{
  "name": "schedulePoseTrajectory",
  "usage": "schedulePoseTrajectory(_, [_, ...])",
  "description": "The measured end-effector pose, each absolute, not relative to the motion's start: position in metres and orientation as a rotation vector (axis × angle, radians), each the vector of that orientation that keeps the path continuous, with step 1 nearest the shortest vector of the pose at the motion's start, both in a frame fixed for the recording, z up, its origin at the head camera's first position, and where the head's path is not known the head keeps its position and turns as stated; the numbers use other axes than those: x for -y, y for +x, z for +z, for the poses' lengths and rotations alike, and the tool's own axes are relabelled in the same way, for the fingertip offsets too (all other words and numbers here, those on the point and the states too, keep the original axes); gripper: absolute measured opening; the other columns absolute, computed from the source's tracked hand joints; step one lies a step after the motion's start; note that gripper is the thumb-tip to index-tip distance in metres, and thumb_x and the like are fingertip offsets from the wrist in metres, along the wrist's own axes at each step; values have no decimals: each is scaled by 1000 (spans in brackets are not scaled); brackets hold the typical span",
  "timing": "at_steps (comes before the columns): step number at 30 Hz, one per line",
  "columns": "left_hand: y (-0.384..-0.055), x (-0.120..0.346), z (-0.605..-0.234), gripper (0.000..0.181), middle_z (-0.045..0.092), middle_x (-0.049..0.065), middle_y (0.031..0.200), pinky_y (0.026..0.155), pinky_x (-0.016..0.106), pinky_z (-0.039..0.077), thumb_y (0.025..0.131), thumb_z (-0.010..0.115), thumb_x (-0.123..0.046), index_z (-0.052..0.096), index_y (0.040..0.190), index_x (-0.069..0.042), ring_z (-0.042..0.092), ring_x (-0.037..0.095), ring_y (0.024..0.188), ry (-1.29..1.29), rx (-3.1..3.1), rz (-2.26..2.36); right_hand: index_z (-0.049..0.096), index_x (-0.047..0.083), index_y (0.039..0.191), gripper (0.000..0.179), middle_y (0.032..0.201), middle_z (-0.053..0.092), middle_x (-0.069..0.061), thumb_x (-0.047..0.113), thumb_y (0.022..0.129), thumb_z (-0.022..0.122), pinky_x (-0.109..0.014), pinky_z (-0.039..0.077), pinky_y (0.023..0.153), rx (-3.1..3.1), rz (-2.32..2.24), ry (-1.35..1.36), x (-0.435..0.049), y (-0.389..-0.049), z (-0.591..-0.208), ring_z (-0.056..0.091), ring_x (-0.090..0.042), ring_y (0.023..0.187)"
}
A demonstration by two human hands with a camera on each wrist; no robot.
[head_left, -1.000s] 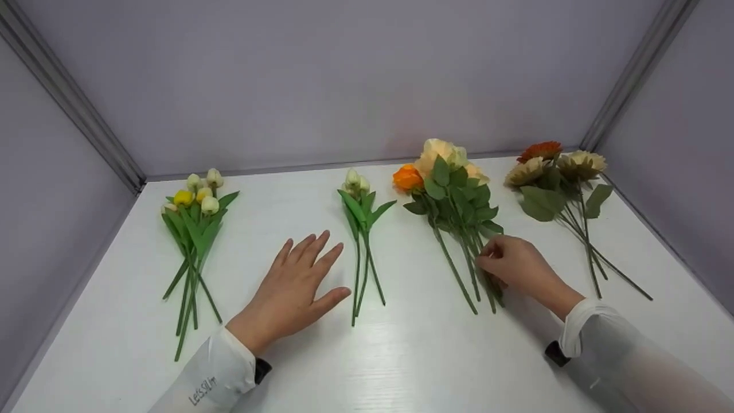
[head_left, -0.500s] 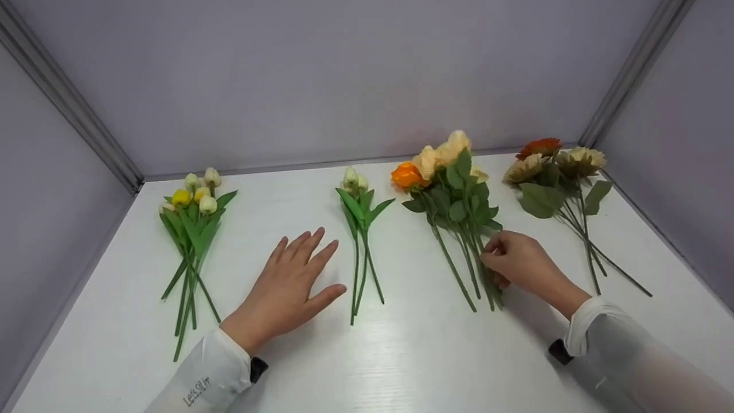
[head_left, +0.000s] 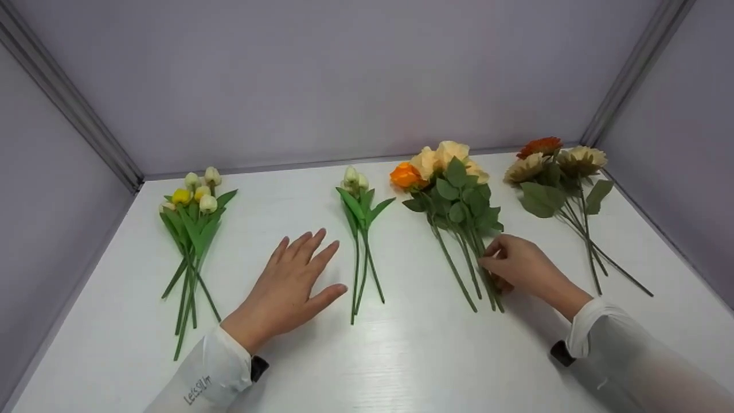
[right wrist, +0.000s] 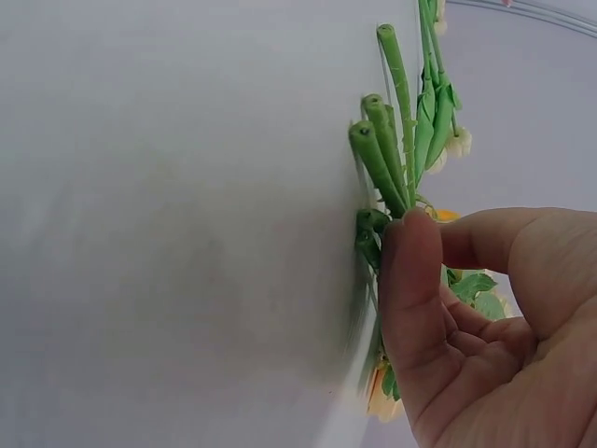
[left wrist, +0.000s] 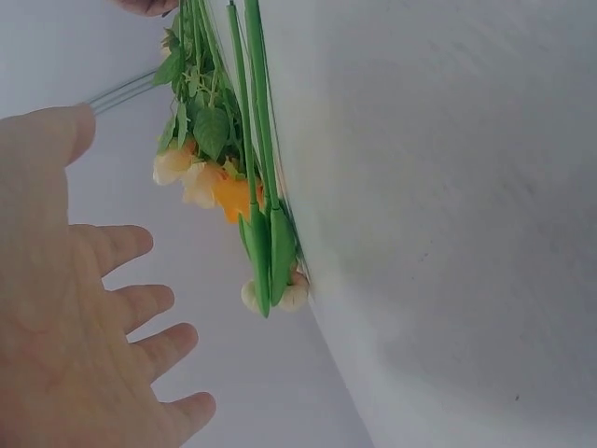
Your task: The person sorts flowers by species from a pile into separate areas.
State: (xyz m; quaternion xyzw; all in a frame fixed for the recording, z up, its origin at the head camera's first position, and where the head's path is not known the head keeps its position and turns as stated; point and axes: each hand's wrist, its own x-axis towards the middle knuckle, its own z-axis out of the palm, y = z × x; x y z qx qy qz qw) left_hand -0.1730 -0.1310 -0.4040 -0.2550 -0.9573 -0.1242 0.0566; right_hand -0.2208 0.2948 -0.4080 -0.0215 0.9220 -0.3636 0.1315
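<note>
Lowered a little since half a second ago are the peach blooms (head_left: 452, 154) of the roses (head_left: 457, 213), and their upper leaves are likewise brought slightly nearer the person, while the left hand (head_left: 289, 281) is kept in much the same place. At the right side of the roses, stems (right wrist: 378, 161) are pinched by the right hand (head_left: 519, 267), its thumb and fingertips brought together; how many are caught between them cannot be told. The roses are laid right of centre on the white table (head_left: 390, 367), with their heads toward the back wall (head_left: 367, 86), their stem ends toward the person, and an orange bloom (head_left: 407, 175) set to the left of the peach ones. The left hand is held above the table, palm down, its fingers straight and widely spread around nothing. Just to its right, apart from it, the middle tulips (head_left: 355, 209) are laid with pale buds and slim stems. Farther left, the left tulips (head_left: 198, 235) are spread with yellow and whitish buds, their stems crossed. Beyond the right hand, the right bunch (head_left: 542, 198) is placed, topped by one rust-orange bloom and beige ones. Both forearms are covered by pale sleeves (head_left: 619, 344).
</note>
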Motion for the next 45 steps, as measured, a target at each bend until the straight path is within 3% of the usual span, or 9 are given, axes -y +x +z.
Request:
schedulePoseTrajectory(5, [-174, 137, -402, 76, 28, 8, 166, 122, 56, 11, 103, 40, -67, 34, 162, -19, 22, 31, 154, -729, 2903, -369, 61, 5, 113, 33, 86, 66, -13, 35, 101, 65, -38, 55, 58, -2759, -1030, -120, -296, -219, -394, 66, -26, 68])
schedulePoseTrajectory(10, [-178, 155, -396, 63, 52, 11, 151, 118, 55, 26, 103, 58, -49, 50, 153, -12, 42, 34, 143, -594, 2853, -389, 65, 11, 112, 32, 97, 67, -9, 42, 103, 61, -39, 52, 66, -2944, -1021, -217, -287, -219, -370, 63, -26, 81])
schedulePoseTrajectory(14, [-182, 182, -389, 42, 68, 12, 129, 101, 54, 47, 100, 67, -33, 67, 134, -9, 59, 36, 122, -414, 2810, -432, 67, 15, 109, 29, 98, 68, -3, 42, 102, 62, -40, 50, 71, -3015, -1045, -326, -265, -223, -359, 61, -22, 84])
schedulePoseTrajectory(17, [-185, 210, -382, 32, 72, 13, 117, 82, 52, 54, 100, 67, -26, 72, 125, -7, 66, 35, 105, -249, 2827, -485, 69, 17, 109, 22, 98, 70, -1, 37, 102, 65, -40, 52, 73, -3002, -1067, -413, -242, -225, -355, 62, -20, 84])
schedulePoseTrajectory(20, [-185, 242, -374, 33, 71, 14, 114, 71, 49, 54, 102, 62, -26, 70, 127, -6, 67, 32, 93, -76, 2885, -581, 71, 19, 108, 15, 97, 70, 2, 32, 101, 67, -38, 54, 73, -2977, -1059, -489, -218, -226, -353, 63, -18, 84])
schedulePoseTrajectory(23, [-184, 271, -371, 37, 69, 17, 118, 70, 47, 51, 103, 59, -28, 67, 130, -4, 66, 31, 91, 64, 2944, -674, 73, 21, 105, 9, 95, 71, 5, 27, 100, 68, -37, 54, 72, -2962, -1051, -577, -196, -227, -353, 63, -16, 82])
schedulePoseTrajectory(28, [-183, 303, -380, 34, 70, 16, 113, 65, 42, 49, 101, 60, -31, 70, 119, -4, 64, 27, 81, 202, 3021, -659, 73, 22, 101, 7, 92, 69, 10, 25, 100, 68, -35, 54, 73, -2923, -1053, -749, -159, -230, -358, 63, -12, 81])
schedulePoseTrajectory(40, [-189, 308, -396, 32, 71, 12, 92, 58, 39, 49, 99, 64, -29, 70, 107, 1, 62, 22, 69, 308, 3182, -635, 74, 19, 100, 10, 88, 68, 10, 27, 100, 67, -30, 52, 71, -2855, -656, -1176, -61, -214, -375, 61, -8, 77])
schedulePoseTrajectory(45, [-196, 303, -395, 26, 58, 2, 69, 53, 34, 44, 97, 64, -29, 66, 81, -8, 57, 19, 62, 335, 3216, -634, 75, 17, 99, 10, 85, 69, 9, 25, 99, 68, -28, 51, 67, -2862, -467, -1336, -35, -207, -387, 60, -9, 74])
